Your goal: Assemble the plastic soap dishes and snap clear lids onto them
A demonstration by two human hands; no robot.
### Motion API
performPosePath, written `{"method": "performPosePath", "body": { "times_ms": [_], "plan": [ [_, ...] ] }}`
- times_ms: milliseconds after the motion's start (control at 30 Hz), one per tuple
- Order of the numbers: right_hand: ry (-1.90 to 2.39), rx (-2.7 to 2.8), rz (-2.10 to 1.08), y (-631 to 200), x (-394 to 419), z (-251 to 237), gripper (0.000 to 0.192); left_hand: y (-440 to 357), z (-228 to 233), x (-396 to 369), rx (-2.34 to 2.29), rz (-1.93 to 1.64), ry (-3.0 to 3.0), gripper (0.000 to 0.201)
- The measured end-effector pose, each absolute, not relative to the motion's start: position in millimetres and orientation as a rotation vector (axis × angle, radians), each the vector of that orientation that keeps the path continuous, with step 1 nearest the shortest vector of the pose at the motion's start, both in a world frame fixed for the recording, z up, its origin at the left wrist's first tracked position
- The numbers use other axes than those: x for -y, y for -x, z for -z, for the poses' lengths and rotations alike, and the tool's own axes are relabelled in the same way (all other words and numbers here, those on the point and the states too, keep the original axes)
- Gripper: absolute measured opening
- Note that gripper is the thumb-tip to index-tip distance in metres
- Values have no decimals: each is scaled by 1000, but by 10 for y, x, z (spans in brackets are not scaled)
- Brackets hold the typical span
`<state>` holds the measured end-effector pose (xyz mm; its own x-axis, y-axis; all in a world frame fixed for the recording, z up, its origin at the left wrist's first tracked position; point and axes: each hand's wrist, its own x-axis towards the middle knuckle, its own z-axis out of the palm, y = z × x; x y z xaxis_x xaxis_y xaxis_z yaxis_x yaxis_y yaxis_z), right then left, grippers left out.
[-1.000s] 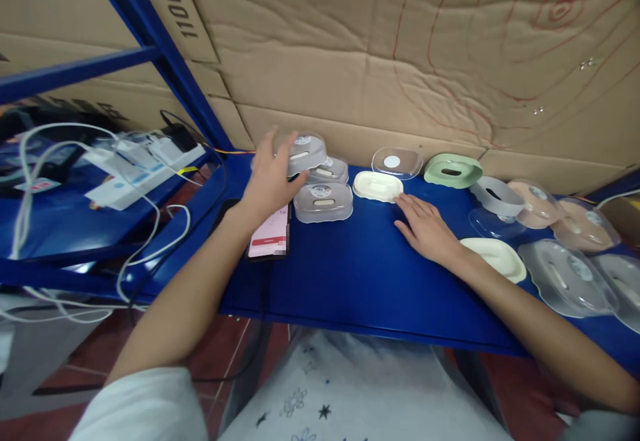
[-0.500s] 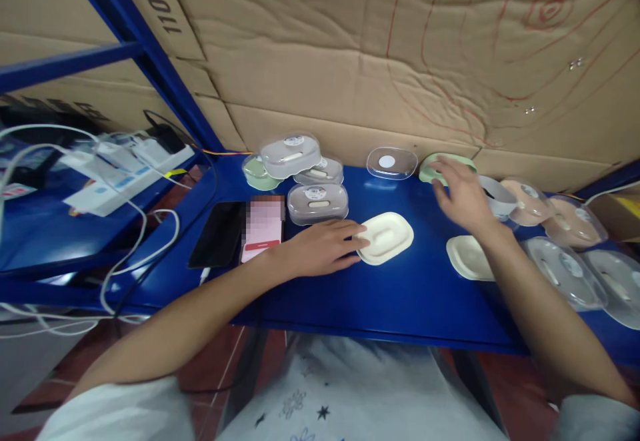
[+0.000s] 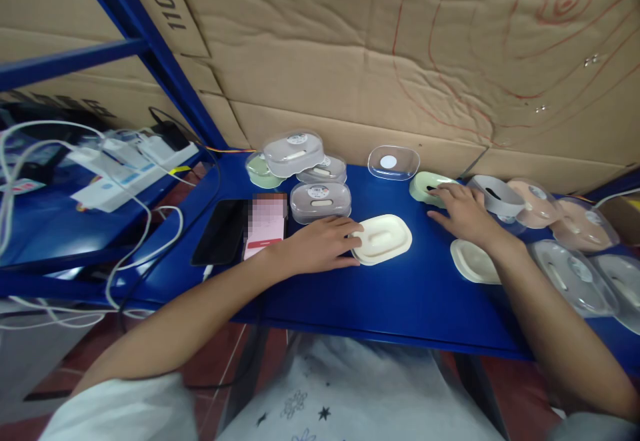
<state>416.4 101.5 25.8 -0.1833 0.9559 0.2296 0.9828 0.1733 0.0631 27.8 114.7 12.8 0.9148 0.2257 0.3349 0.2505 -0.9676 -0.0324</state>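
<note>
Glossy blue tbl point(image 3: 370, 304); L hand point(image 3: 317, 246) touching cream oval dish point(image 3: 387, 239)

Looks like a workshop corner: cardboard sheeting point(image 3: 310, 54) behind a blue table point(image 3: 320, 301), blue frame point(image 3: 167, 71), plugged-up power strip point(image 3: 127, 182).

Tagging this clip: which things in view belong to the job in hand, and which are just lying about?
Job, judging by the hands:
cream tray, left hand on its rim
green cover, right hand at it
clear lid, grey boxes: probably, similar outlines, untouched

Probably just lying about:
lit phone
black device
power strip
</note>
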Motion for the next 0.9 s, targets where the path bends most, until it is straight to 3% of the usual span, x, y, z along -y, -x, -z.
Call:
{"method": "performPosePath", "body": {
  "times_ms": [200, 500, 600, 800, 900],
  "plan": [
    [1619, 2449, -44, -3980, -789, -236, 44, -272, -106, -1235, 497, 514, 2991, 19],
    [1490, 2264, -17, -3663, -664, -243, 39, -184, -134, -1363, 641, 506, 3117, 22],
    [1413, 2206, -76, -3492, -596, -329, 37, -198, -153, -1330, 737, 547, 3207, 37],
    [1299, 2135, -211, -3277, -522, -313, 28, -310, -126, -1235, 992, 743, 3317, 97],
    [1256, 2177, -258, -3211, -510, -248, 28, -370, -73, -1182, 1080, 758, 3299, 105]
  ]
}}
